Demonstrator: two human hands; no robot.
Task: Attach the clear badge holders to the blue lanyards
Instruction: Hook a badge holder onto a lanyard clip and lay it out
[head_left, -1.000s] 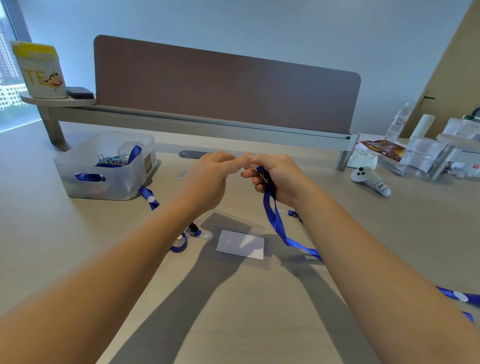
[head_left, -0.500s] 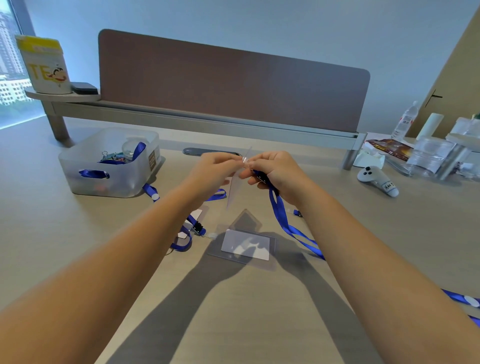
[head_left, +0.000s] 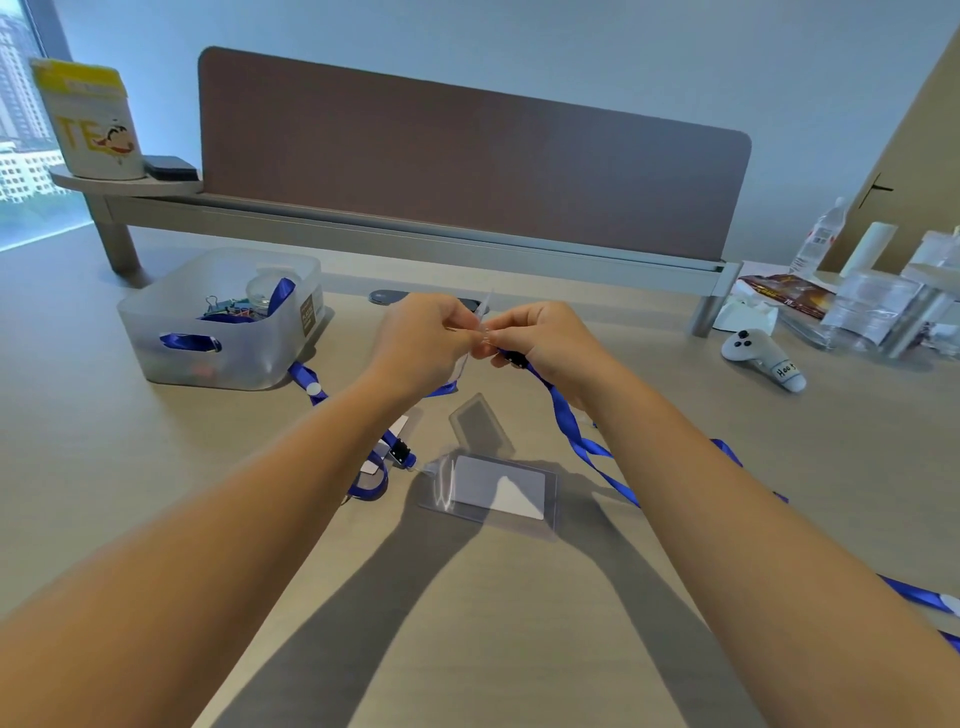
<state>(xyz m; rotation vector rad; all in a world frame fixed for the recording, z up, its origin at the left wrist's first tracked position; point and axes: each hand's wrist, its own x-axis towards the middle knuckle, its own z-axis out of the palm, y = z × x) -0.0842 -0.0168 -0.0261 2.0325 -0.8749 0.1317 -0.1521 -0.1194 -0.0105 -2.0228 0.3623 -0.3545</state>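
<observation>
Both hands meet above the middle of the table. My left hand (head_left: 423, 340) pinches the top edge of a clear badge holder (head_left: 484, 310), which is almost invisible edge-on. My right hand (head_left: 543, 338) grips the black clip end of a blue lanyard (head_left: 569, 426); its strap trails down to the right across the table. Fingertips of both hands touch at the clip. Below them a second clear badge holder (head_left: 491, 491) with a white card lies flat, joined to another blue lanyard (head_left: 374, 480).
A translucent bin (head_left: 228, 338) with lanyards and binder clips stands at the left. A brown divider panel (head_left: 467, 156) crosses the back. A white controller (head_left: 763, 356), water bottle (head_left: 821, 236) and plastic bags (head_left: 872, 306) lie at the right. Another blue strap (head_left: 919, 597) runs off the right edge.
The clear holder, hidden a second ago, now shows between my fingertips. The hands stay pressed together at the clip, and the view has tilted a little.
</observation>
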